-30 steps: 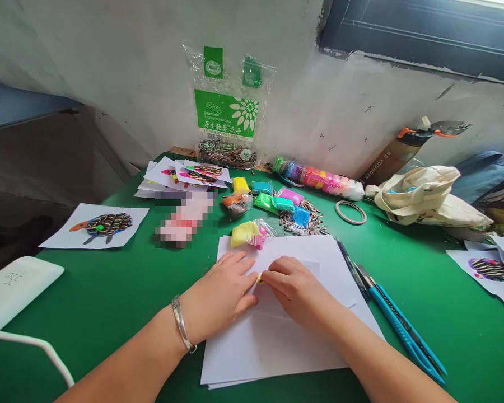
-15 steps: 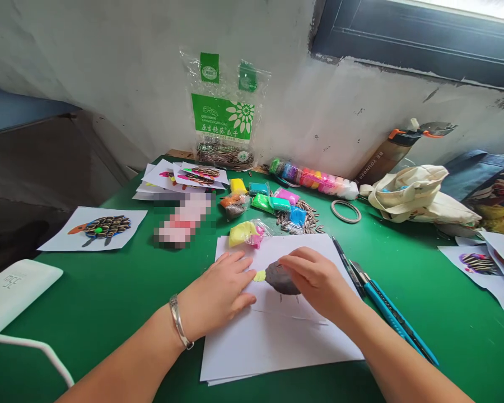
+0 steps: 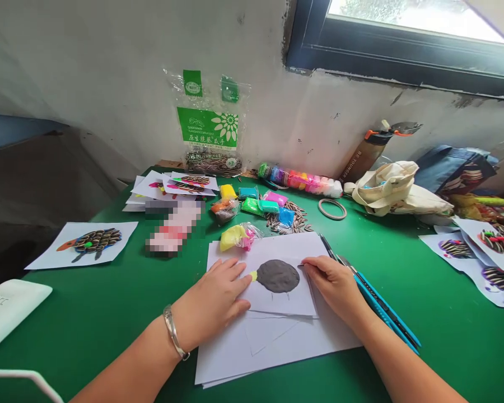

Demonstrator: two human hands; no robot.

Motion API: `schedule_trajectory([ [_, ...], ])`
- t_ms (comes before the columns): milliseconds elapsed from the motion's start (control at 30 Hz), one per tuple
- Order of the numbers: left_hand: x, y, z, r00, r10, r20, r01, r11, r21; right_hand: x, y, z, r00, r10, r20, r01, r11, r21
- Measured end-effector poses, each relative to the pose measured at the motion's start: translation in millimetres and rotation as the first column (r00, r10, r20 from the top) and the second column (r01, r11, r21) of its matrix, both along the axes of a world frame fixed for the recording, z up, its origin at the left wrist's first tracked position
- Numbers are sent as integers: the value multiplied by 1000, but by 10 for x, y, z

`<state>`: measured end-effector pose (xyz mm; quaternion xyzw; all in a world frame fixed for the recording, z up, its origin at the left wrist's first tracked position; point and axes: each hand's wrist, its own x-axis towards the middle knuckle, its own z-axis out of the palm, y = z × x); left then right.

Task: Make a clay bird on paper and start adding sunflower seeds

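Observation:
A dark grey oval of modelling clay (image 3: pixel 278 276) lies pressed flat on a small sheet of white paper (image 3: pixel 260 303), with a bit of yellow clay (image 3: pixel 253 276) at its left end and short drawn lines beneath. My left hand (image 3: pixel 218 296) rests on the sheet's left side, fingers spread, a fingertip by the yellow bit. To the right of the oval, my right hand (image 3: pixel 331 282) is closed in a pinch. A small dark piece (image 3: pixel 301 265) sticks out from its fingertips; whether it is clay or a seed I cannot make out. Larger white sheets (image 3: pixel 224 358) lie underneath.
Beyond the paper are clay packets (image 3: pixel 233 238) and loose sunflower seeds (image 3: pixel 298 218). A pen and a blue utility knife (image 3: pixel 378 299) lie at the right. Finished seed pictures (image 3: pixel 96 243) lie on both sides. A seed bag (image 3: pixel 210 134) stands against the wall.
My right hand has moved off the clay oval to the right, uncovering it. The small dark piece now shows at its fingertips. My left hand stays on the paper; the view has shifted slightly.

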<state>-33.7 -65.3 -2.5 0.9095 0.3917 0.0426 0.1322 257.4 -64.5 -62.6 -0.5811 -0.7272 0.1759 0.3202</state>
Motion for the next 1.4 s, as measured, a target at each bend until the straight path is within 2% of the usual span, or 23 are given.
schedule_trajectory([
  [233, 8, 3, 0, 999, -20, -31, 20, 1000, 0, 12, 12, 10, 1000, 6, 2, -6, 1000, -25],
  [400, 24, -8, -16, 1000, 0, -30, 0, 1000, 6, 5, 20, 17, 1000, 0, 13, 1, 1000, -21],
  [633, 7, 32, 1, 1000, 13, 4, -13, 999, -51, -2, 16, 28, 1000, 3, -17, -4, 999, -42],
  [800, 31, 29, -13, 1000, 20, -18, -21, 999, -33, -11, 13, 38, 1000, 1, -22, -2, 999, -54],
  [1033, -12, 57, -74, 997, 38, 62, -36, 999, -32, -17, 20, 44, 999, -15, -43, 12, 999, -47],
  [1400, 71, 24, -134, 998, 59, 12, -60, 995, 86, -7, 63, 3, 994, -89, -70, 87, 996, -38],
])
